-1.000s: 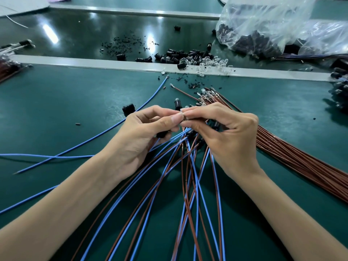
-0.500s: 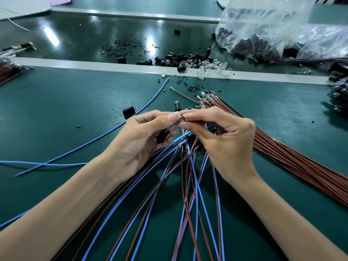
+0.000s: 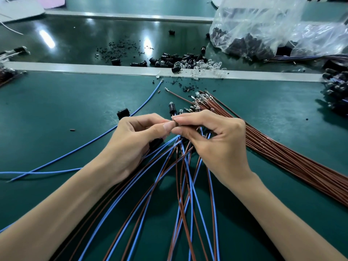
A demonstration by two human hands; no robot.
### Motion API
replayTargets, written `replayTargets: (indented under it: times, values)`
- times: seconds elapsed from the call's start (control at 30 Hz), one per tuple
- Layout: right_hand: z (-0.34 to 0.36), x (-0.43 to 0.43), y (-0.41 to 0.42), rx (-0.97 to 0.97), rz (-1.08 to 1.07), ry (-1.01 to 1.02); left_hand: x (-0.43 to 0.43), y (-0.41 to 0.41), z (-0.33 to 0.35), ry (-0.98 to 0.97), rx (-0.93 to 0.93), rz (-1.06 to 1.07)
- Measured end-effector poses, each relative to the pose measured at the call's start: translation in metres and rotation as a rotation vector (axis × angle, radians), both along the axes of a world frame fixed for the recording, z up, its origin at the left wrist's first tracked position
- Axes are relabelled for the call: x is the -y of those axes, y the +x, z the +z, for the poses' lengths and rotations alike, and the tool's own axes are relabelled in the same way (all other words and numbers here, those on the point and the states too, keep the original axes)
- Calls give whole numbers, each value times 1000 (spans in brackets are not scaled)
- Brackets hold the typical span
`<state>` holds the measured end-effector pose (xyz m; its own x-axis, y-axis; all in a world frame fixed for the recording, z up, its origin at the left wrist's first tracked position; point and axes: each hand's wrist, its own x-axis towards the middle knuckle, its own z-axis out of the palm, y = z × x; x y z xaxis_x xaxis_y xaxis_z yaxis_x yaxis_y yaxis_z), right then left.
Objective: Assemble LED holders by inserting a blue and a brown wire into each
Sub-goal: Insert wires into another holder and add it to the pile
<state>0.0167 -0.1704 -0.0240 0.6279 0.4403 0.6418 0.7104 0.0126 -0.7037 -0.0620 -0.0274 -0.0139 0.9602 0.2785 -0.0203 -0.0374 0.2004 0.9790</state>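
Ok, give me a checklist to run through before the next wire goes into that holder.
1. Left hand grips the black holder: ok.
2. Right hand pinches a wire end against the left fingertips: ok.
3. Wire end seated in the holder: cannot tell, fingers hide it.
4. Brown wires bundled beside the right hand: ok.
5. Loose blue wire lying past the left hand: ok.
6. Spare holders piled beyond the rail: ok.
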Motion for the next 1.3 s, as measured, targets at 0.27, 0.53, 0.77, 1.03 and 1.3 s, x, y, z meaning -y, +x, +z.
replayTargets:
  times: [0.27, 0.53, 0.77, 1.03, 1.3]
  values:
    - [3, -1, 7, -205, 8, 20, 4, 1, 6, 294, 67, 42]
    - [7, 8, 18, -265, 133, 30, -21, -5, 19, 728, -73, -44]
    - [13, 15, 24, -284, 189, 63, -41, -8, 22, 848, -158, -242]
    - [11, 9, 18, -291, 268, 89, -18, -3, 18, 446, -82, -208]
    - [12, 8, 12, -380, 258, 178, -16, -2, 16, 281, -109, -250]
